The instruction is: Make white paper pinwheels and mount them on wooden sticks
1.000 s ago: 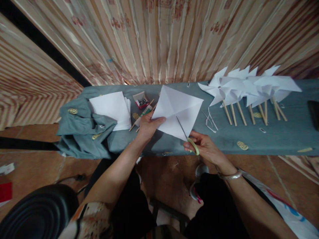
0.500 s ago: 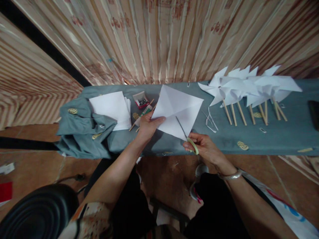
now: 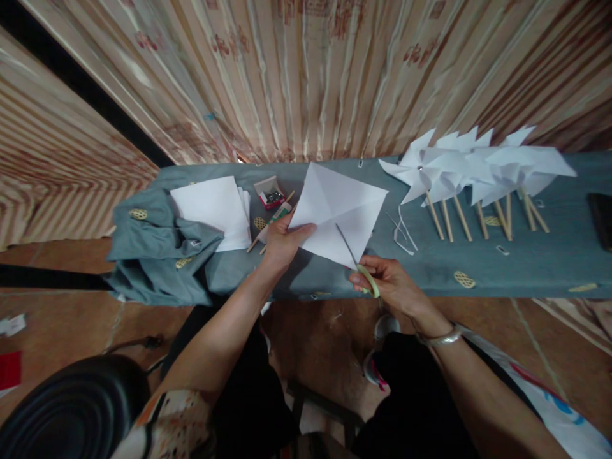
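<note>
A creased white sheet of paper (image 3: 337, 191) is pinched at its left corner by my left hand (image 3: 285, 241), thumb on top. My right hand (image 3: 385, 278) grips the pale green handles of a pair of scissors (image 3: 367, 280). One dark blade lies over the paper, running from the near corner toward the middle; the other blade is hidden beneath. Just left of my left hand are a green and white tube (image 3: 282, 212), wooden sticks (image 3: 253, 245) and a small red box (image 3: 270, 193) of metal pieces. Thin white paper scraps (image 3: 404, 234) lie right of the sheet.
A stack of white paper (image 3: 210, 207) rests at the left on the grey-green cloth (image 3: 329, 280) covering the narrow table. Several paper pinwheels (image 3: 444, 166) on wooden sticks lie at the right. A dark object (image 3: 601, 220) sits at the far right. Curtains (image 3: 296, 83) hang behind; a black stool (image 3: 76, 408) stands lower left.
Almost nothing differs. The whole view has shifted very slightly, while both hands, the paper and the scissors keep the same arrangement.
</note>
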Demonstrator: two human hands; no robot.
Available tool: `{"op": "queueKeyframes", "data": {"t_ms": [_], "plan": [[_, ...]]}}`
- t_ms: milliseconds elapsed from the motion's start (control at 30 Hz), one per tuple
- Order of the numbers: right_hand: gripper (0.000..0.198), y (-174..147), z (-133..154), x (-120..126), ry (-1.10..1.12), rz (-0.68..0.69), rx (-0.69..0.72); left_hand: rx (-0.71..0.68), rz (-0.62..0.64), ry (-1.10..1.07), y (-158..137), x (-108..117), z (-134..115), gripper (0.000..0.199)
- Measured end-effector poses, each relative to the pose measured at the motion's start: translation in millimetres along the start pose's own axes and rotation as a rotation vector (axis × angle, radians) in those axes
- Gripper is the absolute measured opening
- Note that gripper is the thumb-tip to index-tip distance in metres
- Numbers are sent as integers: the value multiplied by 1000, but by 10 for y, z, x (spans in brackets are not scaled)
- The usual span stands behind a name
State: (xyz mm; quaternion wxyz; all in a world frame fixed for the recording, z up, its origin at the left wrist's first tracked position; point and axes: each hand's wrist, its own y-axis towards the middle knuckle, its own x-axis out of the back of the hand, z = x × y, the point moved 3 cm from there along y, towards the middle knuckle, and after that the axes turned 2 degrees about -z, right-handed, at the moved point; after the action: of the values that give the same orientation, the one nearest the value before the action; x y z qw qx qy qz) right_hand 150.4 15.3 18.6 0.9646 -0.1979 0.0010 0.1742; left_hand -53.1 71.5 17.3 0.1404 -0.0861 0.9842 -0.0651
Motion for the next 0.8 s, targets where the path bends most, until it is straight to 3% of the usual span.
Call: {"op": "queueKeyframes", "data": {"t_ms": [267,467,667,800], "plan": [[40,8,-26,0,-4,7,-8,-5,2,-17,2,-10,7,29],[45,-46,32,16,-77,126,-10,-9,-25,-7,52,42,-8,31],[51,-174,122,328,-194,157,-54,-99,-127,-26,150,202,-173,33],[51,-196,185,586,-165,-3,-3,-80,-112,-16,139,233,-197,31]]}}
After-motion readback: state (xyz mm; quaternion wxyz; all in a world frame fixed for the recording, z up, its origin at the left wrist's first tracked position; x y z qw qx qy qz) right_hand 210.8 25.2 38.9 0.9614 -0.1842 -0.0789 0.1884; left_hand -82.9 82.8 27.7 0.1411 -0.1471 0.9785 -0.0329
